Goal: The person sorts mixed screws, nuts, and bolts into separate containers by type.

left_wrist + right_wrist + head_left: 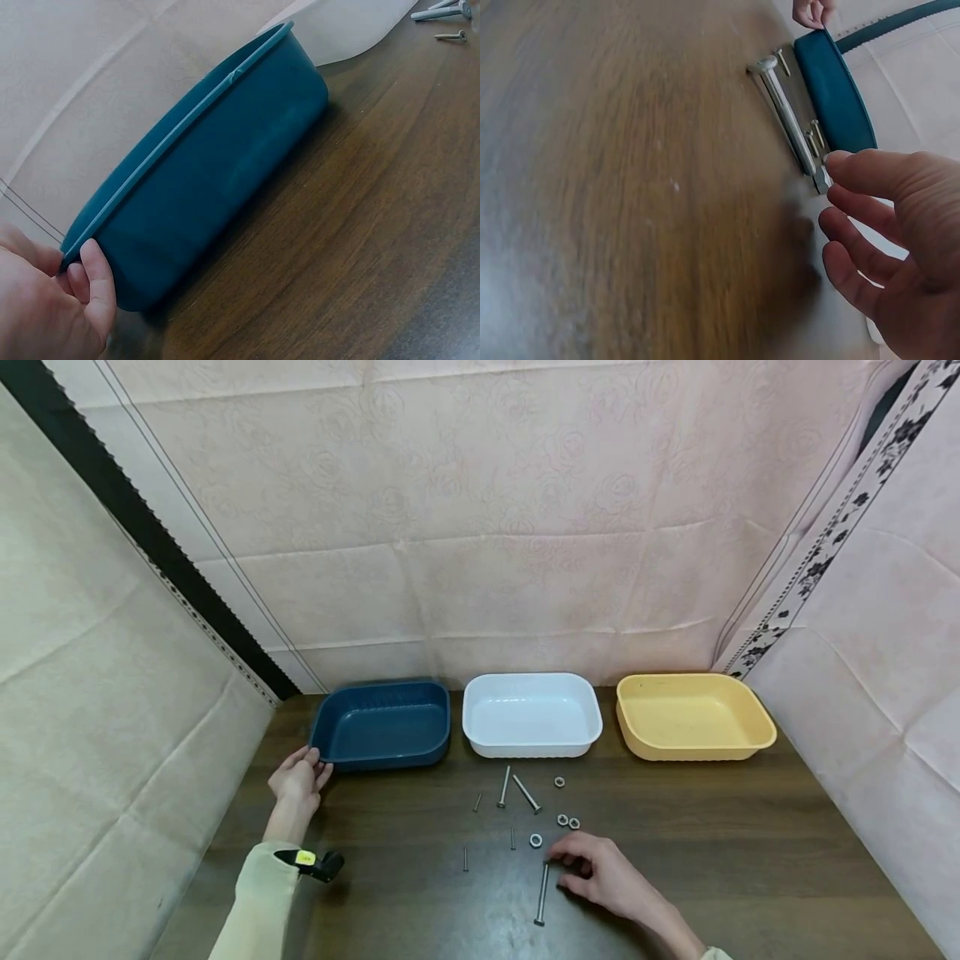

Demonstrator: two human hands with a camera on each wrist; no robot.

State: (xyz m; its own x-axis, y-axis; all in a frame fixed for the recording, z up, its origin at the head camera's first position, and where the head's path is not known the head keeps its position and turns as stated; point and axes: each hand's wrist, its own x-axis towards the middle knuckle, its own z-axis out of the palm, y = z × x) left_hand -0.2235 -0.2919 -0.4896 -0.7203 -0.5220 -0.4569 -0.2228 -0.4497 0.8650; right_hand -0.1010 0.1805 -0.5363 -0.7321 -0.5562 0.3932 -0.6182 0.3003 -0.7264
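Note:
My left hand (297, 782) pinches the near left corner of a dark blue plastic tray (382, 760) by its rim. In the left wrist view, thumb and fingers of that hand (52, 300) lie on both sides of the rim. Beside a long bolt (542, 893) on the table, my right hand (606, 878) hovers with bent, parted fingers. The right wrist view shows nothing held between those fingers (862, 217), and the bolt (784, 105) lies just beyond their tips. A nut (536, 841) lies just beyond this hand.
A white tray (531, 752) and a yellow tray (697, 753) stand right of the blue one, along a cloth backdrop (480, 585). Two more bolts (527, 794), several small screws (465, 860) and more nuts (562, 820) lie on the wooden table (390, 893). Cloth walls flank both sides.

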